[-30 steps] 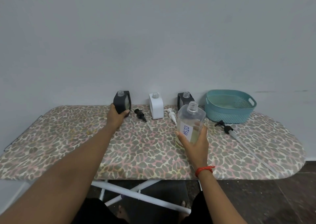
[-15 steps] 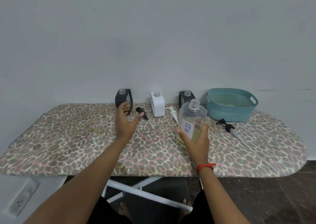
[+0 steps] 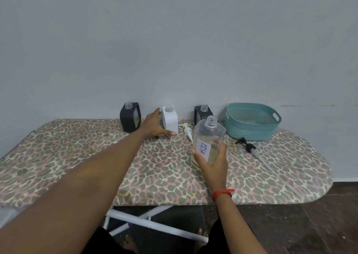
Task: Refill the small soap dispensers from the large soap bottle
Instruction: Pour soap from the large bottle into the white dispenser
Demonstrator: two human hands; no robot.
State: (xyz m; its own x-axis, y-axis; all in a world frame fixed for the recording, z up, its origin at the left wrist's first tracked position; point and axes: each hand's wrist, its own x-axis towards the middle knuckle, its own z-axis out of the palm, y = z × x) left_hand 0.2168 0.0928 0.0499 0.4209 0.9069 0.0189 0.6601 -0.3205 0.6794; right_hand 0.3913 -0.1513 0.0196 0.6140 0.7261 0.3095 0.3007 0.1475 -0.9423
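Large soap bottle point(image 3: 209, 135) is held in the right grip point(image 3: 213, 164).
The white dispenser point(image 3: 171, 121) is to be steadied by the wide-open left grip point(image 3: 155, 124) before pouring.

Uncapped: clear bottle point(image 3: 210, 135), white dispenser point(image 3: 170, 120), left black dispenser point(image 3: 129, 120), right black dispenser point(image 3: 201, 113)

A plain home room, judging by the leopard-print padded ironing board point(image 3: 77, 156) serving as table against a bare grey wall point(image 3: 174, 40).

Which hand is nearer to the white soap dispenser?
Left. The left hand is at the white soap dispenser, open beside it; the right hand holds the large soap bottle, nearer the person.
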